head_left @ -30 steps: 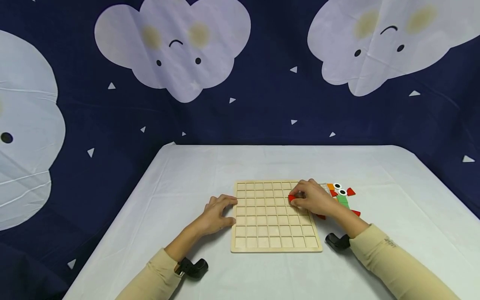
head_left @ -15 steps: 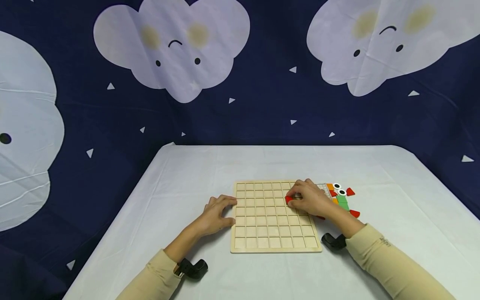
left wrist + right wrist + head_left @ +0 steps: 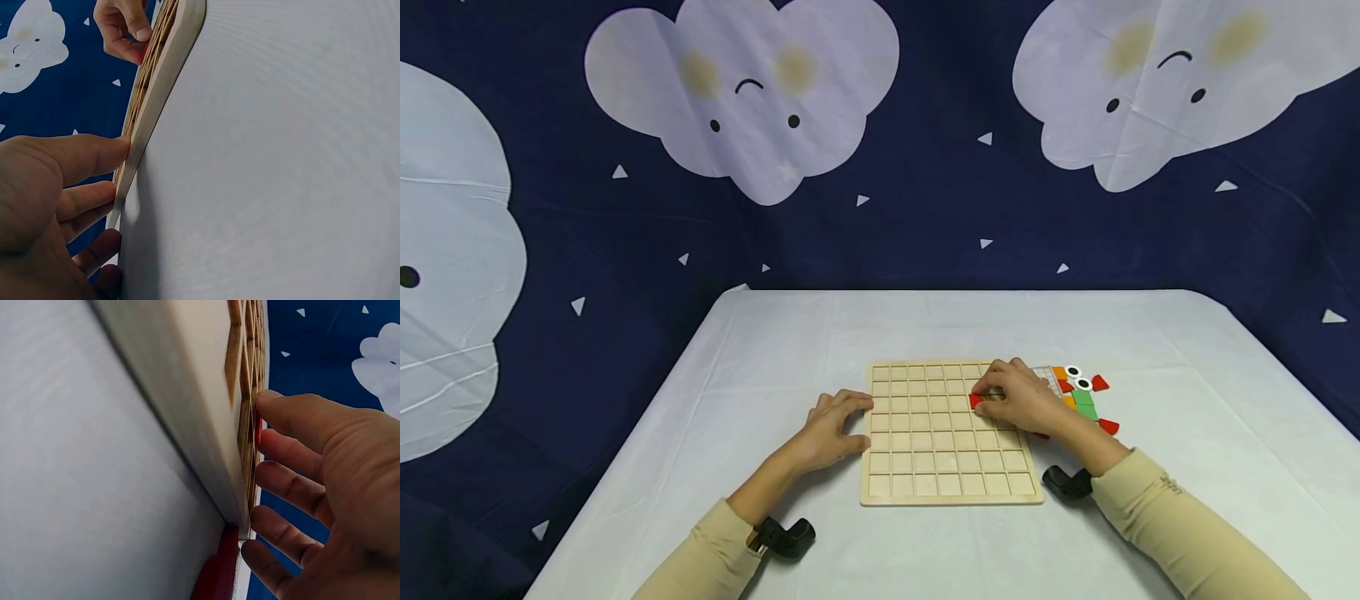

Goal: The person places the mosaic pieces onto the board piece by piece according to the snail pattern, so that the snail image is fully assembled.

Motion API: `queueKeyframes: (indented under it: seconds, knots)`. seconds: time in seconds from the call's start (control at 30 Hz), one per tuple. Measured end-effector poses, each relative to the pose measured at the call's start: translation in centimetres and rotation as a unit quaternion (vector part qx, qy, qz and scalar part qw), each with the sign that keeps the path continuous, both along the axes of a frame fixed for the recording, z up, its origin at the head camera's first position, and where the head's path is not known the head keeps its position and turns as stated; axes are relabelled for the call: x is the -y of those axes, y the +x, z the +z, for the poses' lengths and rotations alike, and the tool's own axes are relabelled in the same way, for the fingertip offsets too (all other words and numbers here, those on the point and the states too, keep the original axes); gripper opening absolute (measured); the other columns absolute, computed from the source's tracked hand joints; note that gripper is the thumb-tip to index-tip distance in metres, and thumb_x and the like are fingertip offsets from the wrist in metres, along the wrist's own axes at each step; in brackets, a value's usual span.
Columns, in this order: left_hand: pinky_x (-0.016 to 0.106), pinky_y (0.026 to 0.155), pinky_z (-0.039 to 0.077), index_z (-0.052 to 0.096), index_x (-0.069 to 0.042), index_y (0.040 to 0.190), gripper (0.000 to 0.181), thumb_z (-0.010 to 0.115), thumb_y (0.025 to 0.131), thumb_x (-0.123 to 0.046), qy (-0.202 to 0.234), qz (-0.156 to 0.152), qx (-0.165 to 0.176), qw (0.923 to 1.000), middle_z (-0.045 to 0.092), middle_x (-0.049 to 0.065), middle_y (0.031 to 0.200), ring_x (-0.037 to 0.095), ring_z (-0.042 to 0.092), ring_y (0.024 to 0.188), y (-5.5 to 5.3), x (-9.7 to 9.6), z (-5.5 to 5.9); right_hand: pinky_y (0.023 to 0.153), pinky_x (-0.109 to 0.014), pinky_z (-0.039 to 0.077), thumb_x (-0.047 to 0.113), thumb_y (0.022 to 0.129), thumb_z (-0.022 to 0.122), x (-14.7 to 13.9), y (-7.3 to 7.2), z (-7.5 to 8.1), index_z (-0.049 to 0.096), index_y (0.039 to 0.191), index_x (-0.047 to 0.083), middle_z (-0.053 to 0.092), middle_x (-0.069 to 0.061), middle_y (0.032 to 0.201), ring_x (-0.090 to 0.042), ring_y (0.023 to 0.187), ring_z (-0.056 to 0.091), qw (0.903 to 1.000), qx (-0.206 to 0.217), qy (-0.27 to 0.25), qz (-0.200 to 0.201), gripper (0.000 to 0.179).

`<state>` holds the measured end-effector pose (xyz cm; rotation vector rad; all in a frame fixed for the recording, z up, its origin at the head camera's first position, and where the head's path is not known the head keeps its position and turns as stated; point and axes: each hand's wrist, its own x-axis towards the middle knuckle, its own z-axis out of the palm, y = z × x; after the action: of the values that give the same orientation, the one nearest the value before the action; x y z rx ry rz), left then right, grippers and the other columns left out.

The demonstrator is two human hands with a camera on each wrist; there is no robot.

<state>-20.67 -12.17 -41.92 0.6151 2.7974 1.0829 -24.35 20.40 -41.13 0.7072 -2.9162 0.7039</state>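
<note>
A wooden grid board (image 3: 925, 467) lies on the white table (image 3: 925, 333). My right hand (image 3: 1018, 400) rests over the board's upper right part and pinches a small red piece (image 3: 976, 401) against the grid; in the right wrist view the red piece (image 3: 258, 430) shows between thumb and forefinger. My left hand (image 3: 831, 429) presses its fingertips against the board's left edge (image 3: 147, 119), fingers loosely bent, holding nothing. Coloured pieces (image 3: 1084, 398), red, orange, green and two eye discs, lie just right of the board.
A red piece (image 3: 215, 575) lies by the board's edge under my right hand. Black wrist camera mounts (image 3: 786, 535) sit on both forearms. A dark blue cloud-print backdrop (image 3: 880, 150) hangs behind the table.
My right hand has slid the red piece slightly left and down on the grid. The left hand and the board have stayed put.
</note>
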Motion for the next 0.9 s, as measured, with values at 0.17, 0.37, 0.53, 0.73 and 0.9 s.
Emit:
queueKeyframes:
  seconds: [0.17,0.37,0.53,0.73,0.9]
  knots:
    - [0.036,0.088,0.026,0.057,-0.01,0.127,0.052,0.071,0.077,-0.015,-0.001,-0.001,0.003,1.0,0.052,-0.004,0.135,0.016,0.038,0.105,0.0,0.0,0.0,0.074,-0.031,0.032,0.03,0.079,0.074,0.0,0.0,0.0,0.071,0.098,0.022,0.061,0.005,0.1,-0.015,0.086,0.041,1.0,-0.001,-0.001,0.005,0.021]
    - [0.037,0.089,0.026,0.057,-0.01,0.127,0.052,0.071,0.078,-0.015,0.001,-0.001,0.004,1.0,0.051,-0.004,0.135,0.017,0.038,0.107,-0.1,0.0,-0.1,0.074,-0.031,0.033,0.033,0.079,0.073,-0.2,0.0,0.1,0.071,0.1,0.022,0.061,0.005,0.102,-0.015,0.088,0.042,0.9999,0.006,0.005,0.006,0.024]
    - [0.037,0.089,0.025,0.057,-0.01,0.127,0.052,0.071,0.078,-0.015,0.001,-0.001,0.004,1.0,0.051,-0.004,0.135,0.017,0.038,0.107,-0.1,0.0,-0.1,0.075,-0.03,0.036,0.032,0.08,0.073,-0.7,0.2,0.4,0.071,0.105,0.019,0.064,0.005,0.104,-0.014,0.088,0.045,0.9996,0.027,-0.01,-0.001,0.028]
    - [0.037,0.089,0.026,0.058,-0.01,0.127,0.051,0.071,0.078,-0.015,-0.001,0.0,0.002,1.0,0.052,-0.004,0.135,0.017,0.038,0.106,0.0,-0.1,0.0,0.078,-0.033,0.039,0.03,0.084,0.069,-2.9,1.2,1.7,0.069,0.111,0.015,0.065,0.0,0.11,-0.018,0.096,0.048,0.9983,0.043,-0.018,-0.034,0.031]
    - [0.036,0.088,0.026,0.058,-0.01,0.127,0.052,0.071,0.077,-0.015,-0.002,0.001,0.0,1.0,0.052,-0.003,0.135,0.016,0.038,0.104,0.0,-0.1,0.0,0.078,-0.037,0.041,0.031,0.085,0.068,-5.5,2.4,2.5,0.068,0.113,0.013,0.064,-0.007,0.114,-0.023,0.1,0.048,0.9971,0.039,-0.015,-0.064,0.033]
